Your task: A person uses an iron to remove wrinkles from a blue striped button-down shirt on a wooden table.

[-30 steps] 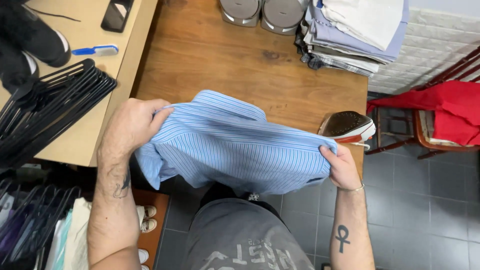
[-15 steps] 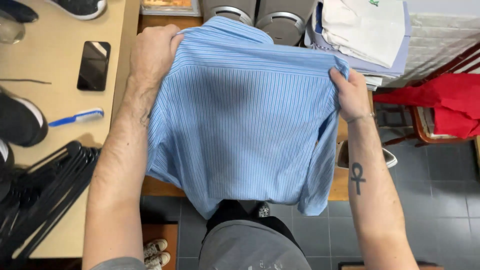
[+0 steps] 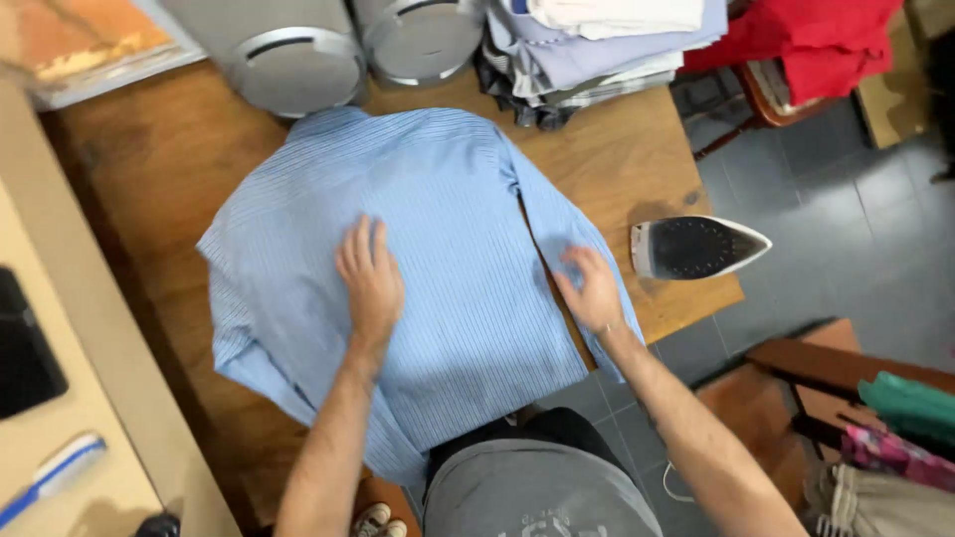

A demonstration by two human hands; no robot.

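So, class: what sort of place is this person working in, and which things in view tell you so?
Probably a home ironing or laundry corner: an iron stands on the wooden table, a stack of folded clothes sits at its far edge, and both hands press a blue striped shirt flat.

Shirt (image 3: pixel 438 219): matt striped blue cloth. Table (image 3: pixel 617 149): worn matt wood, stained. Iron (image 3: pixel 696 247) soleplate: dark, dull metal. Far canisters (image 3: pixel 298 60): brushed grey metal.

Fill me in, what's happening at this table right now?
A person has a light blue striped shirt spread flat on the wooden table. The left hand presses flat on its middle; the right hand rests on the sleeve edge. An iron stands near the right hand, by the table's edge.
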